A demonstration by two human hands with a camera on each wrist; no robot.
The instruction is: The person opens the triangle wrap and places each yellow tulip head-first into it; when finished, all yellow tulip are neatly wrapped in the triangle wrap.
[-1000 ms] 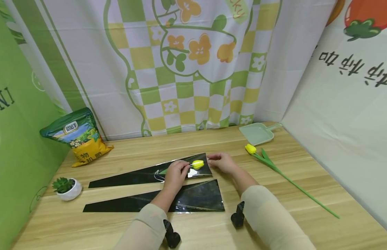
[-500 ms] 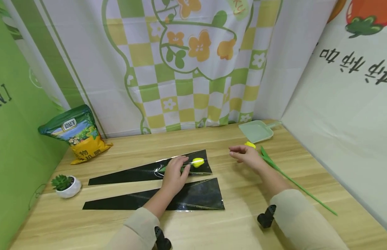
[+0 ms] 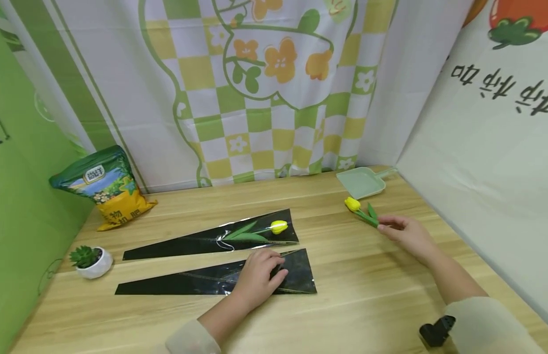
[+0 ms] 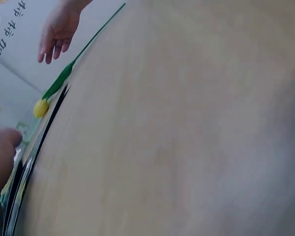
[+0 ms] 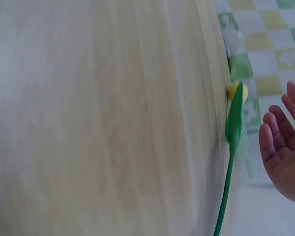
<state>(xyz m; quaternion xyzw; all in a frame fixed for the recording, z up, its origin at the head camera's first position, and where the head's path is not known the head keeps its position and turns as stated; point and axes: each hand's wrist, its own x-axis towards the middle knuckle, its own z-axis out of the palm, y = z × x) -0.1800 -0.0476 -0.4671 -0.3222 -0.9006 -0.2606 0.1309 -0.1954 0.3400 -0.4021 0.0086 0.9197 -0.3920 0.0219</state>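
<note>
In the head view, a black tapered flower sleeve (image 3: 176,244) lies at the back with a yellow artificial tulip (image 3: 279,226) inside it. In front lies a second black sleeve (image 3: 181,283), partly covered by my left hand (image 3: 258,276), whose fingers are loosely bent with the thumb apart. A loose yellow tulip (image 3: 352,204) lies on the table to the right. Beside its green leaf is my right hand (image 3: 406,236), fingers relaxed; most of the stem is hidden there. The right wrist view shows that hand (image 5: 285,152) apart from the tulip's stem (image 5: 227,187).
A pale green dustpan (image 3: 362,182) sits at the back right. At the left stand a green and yellow bag (image 3: 116,191) and a small succulent in a white pot (image 3: 97,265). A patterned curtain (image 3: 256,113) hangs behind the wooden table (image 3: 344,305).
My left hand has let go of the tulip in the back sleeve and come forward over the front sleeve. My right hand has moved right, from the back sleeve's edge to the loose tulip.
</note>
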